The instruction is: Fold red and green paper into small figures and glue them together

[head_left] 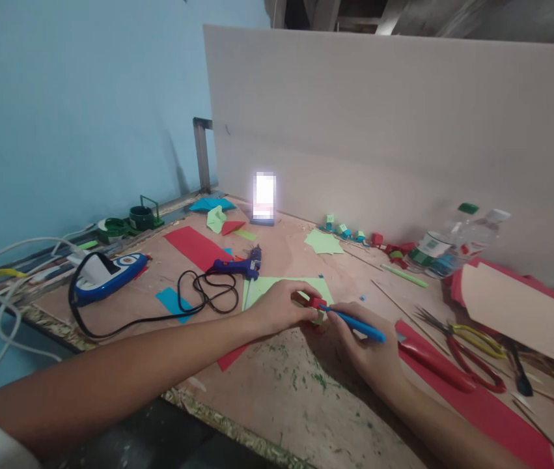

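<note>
My left hand (281, 305) is closed in a pinch on a small red paper piece (316, 303) over a light green sheet (286, 288) near the table's front. My right hand (362, 342) grips a blue pen-like tool (355, 323), its tip touching the red piece. Both forearms reach in from the lower edge of the view.
A blue glue gun (237, 265) with a black cord lies behind my left hand. Red-handled scissors (467, 355), yellow-handled scissors (476, 337), red paper strips (476, 400), plastic bottles (445, 251), a lit phone (263, 197) and a blue-white device (108, 273) surround the wooden table (277, 404).
</note>
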A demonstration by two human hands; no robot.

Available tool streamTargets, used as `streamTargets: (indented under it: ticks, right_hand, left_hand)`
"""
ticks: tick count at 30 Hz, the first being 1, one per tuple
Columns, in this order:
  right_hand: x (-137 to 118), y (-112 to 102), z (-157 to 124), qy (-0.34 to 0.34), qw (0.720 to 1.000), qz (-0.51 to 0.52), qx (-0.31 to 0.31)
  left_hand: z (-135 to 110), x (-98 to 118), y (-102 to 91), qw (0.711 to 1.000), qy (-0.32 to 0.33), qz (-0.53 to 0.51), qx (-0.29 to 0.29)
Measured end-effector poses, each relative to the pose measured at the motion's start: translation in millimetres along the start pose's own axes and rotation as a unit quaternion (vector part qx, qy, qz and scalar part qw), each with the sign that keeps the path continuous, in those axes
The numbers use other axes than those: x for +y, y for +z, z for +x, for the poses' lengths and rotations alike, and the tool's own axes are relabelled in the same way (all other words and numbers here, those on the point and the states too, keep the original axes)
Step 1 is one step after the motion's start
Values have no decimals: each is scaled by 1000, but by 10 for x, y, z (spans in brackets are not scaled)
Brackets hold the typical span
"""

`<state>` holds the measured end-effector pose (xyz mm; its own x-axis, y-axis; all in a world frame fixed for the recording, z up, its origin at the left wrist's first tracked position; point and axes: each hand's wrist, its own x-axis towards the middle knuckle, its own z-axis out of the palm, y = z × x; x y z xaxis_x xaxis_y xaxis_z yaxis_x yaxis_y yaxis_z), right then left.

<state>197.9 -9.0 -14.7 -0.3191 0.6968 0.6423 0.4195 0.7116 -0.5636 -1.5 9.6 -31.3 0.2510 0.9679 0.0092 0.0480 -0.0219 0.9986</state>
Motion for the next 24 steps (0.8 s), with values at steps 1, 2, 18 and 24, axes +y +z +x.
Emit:
streamTargets:
  ticks: [1,2,18,24]
  right_hand:
    - [1,0,-1,0,1000,0,1]
    - [1,0,-2,-1,1000,-1,2]
    - [-4,1,1,1,1000,3,-5]
    - [18,6,-3,-1,1000,5,-17]
  left_hand:
    - [-1,0,0,1000,-1,-1,0]
    - [-3,0,1,1000,-2,-1,-1]
    - [-5,-3,-7,1000,-4,-5,-2]
    - [-6,-11,0,1000,-12,-26,-8]
